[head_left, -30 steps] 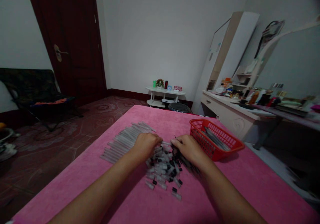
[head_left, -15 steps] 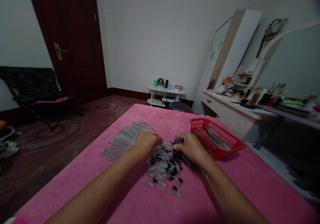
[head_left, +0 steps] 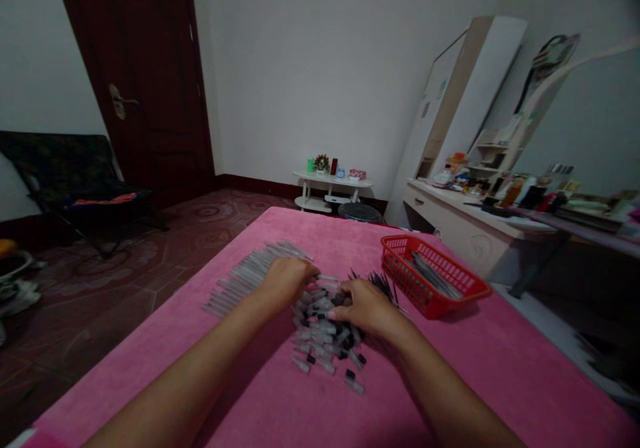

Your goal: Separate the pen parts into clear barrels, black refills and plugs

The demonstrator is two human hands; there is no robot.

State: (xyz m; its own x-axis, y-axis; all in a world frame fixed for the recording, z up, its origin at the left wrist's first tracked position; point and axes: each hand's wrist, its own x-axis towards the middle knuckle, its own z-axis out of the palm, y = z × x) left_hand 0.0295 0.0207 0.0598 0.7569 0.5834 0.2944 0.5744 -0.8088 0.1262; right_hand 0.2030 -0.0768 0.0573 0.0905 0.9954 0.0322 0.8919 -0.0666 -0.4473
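A heap of small clear caps with black ends (head_left: 325, 351) lies on the pink cloth (head_left: 280, 408). My right hand (head_left: 361, 309) rests on top of this heap, fingers curled and pinching at a small piece I cannot make out. My left hand (head_left: 285, 280) sits at the heap's left edge, fingers bent down onto the pieces, right beside a row of clear tubes (head_left: 240, 278). A bundle of thin black sticks (head_left: 383, 285) pokes out behind my right hand.
A red plastic basket (head_left: 400, 245) holding several dark pens stands at the right of the cloth. Beyond it is a white dresser (head_left: 450, 218) crowded with bottles. A small white side table (head_left: 330, 185), a dark door and a folding chair (head_left: 75, 195) stand farther off.
My right hand has moved left and toward me, from the black sticks onto the heap of caps. The left hand has stayed almost where it was.
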